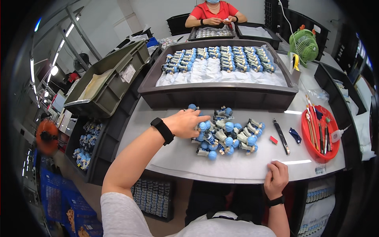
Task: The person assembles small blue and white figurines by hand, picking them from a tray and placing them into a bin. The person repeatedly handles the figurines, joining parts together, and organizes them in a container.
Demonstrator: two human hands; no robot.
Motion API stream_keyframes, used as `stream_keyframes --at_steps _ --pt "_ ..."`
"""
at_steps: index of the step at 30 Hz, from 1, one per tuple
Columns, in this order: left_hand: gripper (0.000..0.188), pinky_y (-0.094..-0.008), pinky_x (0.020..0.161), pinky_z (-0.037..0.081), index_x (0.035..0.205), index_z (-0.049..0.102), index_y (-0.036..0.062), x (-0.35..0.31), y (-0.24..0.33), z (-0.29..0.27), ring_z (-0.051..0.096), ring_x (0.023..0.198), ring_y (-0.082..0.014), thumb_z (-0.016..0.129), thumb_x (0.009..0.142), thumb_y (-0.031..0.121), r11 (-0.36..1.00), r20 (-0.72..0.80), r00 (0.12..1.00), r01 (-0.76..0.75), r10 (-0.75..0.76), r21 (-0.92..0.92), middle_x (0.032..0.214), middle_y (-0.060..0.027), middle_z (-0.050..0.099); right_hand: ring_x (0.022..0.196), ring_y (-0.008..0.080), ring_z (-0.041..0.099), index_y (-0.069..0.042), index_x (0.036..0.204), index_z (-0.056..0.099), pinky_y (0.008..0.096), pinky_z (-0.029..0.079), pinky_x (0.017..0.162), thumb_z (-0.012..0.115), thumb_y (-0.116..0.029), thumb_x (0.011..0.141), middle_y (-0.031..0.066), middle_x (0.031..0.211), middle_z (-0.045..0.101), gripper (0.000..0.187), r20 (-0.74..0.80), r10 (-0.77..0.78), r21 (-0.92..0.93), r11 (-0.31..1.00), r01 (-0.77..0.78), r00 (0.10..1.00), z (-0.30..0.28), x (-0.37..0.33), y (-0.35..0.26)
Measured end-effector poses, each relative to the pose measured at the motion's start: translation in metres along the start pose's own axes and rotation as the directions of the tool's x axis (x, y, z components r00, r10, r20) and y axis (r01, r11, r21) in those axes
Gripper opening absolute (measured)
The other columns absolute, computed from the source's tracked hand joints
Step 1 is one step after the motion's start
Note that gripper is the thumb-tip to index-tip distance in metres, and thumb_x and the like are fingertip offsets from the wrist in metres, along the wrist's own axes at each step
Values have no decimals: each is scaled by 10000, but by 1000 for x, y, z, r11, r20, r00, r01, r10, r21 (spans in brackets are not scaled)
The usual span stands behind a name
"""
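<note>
A pile of small figurines with round blue heads and grey-white bodies lies on the white tabletop in front of me. My left hand reaches over the pile's left side. Its fingers are stretched out and apart, the tips touching or just above the figurines there; the underside of the hand is hidden. One blue-headed figurine shows just beyond its fingers. My right hand rests at the table's near edge, fingers curled in, with nothing seen in it. Behind the pile, a large dark tray holds rows of similar figurines on white sheeting.
At right stand a red basket of brushes and tools, a black-handled tool, a small red block and a green fan. An olive crate stands left. Across the table, a person in red handles something small.
</note>
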State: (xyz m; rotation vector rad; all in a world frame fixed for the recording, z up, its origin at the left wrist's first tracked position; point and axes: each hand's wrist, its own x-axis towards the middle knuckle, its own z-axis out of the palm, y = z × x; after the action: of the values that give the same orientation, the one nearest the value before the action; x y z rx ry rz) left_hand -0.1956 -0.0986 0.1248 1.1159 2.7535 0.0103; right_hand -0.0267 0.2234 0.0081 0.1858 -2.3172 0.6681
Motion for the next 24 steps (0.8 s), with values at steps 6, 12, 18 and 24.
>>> stream_keyframes --at_steps 6,12,18,24 --pt "344 -303 849 446 1127 552 -18 -33 30 -39 539 968 -233 627 814 103 832 -323 909 44 -263 -553 1069 -118 544 861 299 569 -23 861 624 383 464 753 558 18 680 113 919 598 197 -1 10 -4 1000 -10 1000 -5 0 -2" --pt "422 -261 721 390 1135 440 63 -61 111 11 517 776 -158 462 929 431 -73 -253 889 -302 -381 -951 748 -8 506 895 313 563 15 950 590 371 453 796 564 76 731 156 937 596 229 -81 147 152 979 -134 986 -12 9 -18" --pt "443 -336 797 413 1115 519 112 -39 178 71 498 950 -202 346 953 486 -744 25 932 -272 -362 -611 816 -18 523 907 177 591 22 1078 547 280 468 796 548 20 843 127 987 607 235 435 222 745 456 -488 872 -22 7 -78" --pt "501 -328 819 444 1253 443 65 -24 183 91 521 1020 -187 442 932 450 -827 37 969 -190 -246 -529 993 -49 566 958 174 595 20 1192 477 285 491 803 432 -151 970 123 1095 572 284 734 196 679 -261 -687 651 -12 -8 -80"
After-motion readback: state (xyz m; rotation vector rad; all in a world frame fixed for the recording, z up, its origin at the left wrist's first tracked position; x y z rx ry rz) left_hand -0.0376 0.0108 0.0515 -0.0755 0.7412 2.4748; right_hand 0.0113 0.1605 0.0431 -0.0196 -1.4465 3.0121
